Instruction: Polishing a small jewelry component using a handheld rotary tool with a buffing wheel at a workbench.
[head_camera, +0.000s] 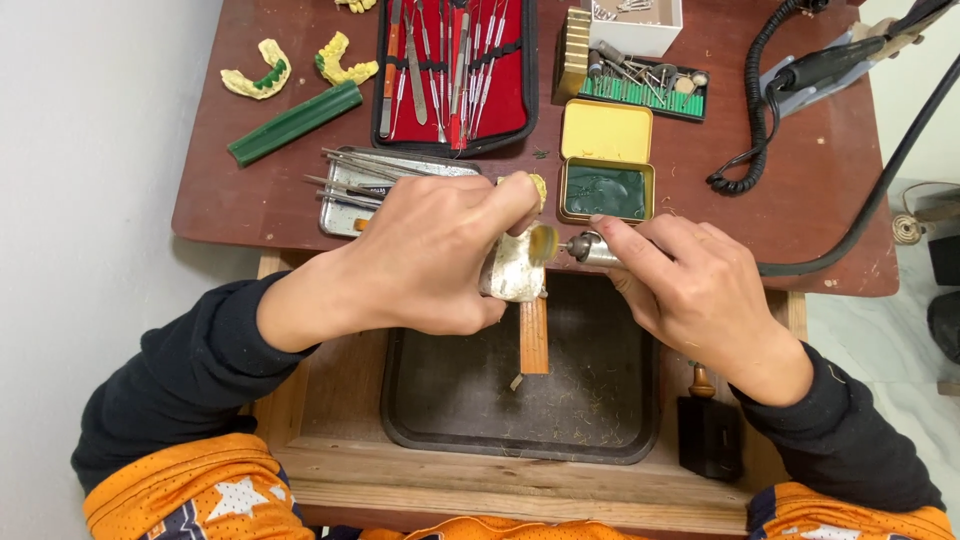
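Observation:
My left hand (425, 255) grips a pale plaster block (513, 275) with a yellow tooth model on top, held above a dark tray (600, 400). My right hand (685, 285) holds a metal rotary handpiece (592, 249) like a pen. Its round buffing wheel (545, 244) touches the block's upper right corner. A wooden bench peg (533, 335) sticks out under the block.
On the brown table (800, 190) lie a red case of steel instruments (455, 70), a metal tray of tools (345, 185), an open yellow tin of green wax (605, 190), a bur set (640, 85), a green wax stick (295, 122), yellow jaw casts (255, 78) and a coiled black cord (750, 110).

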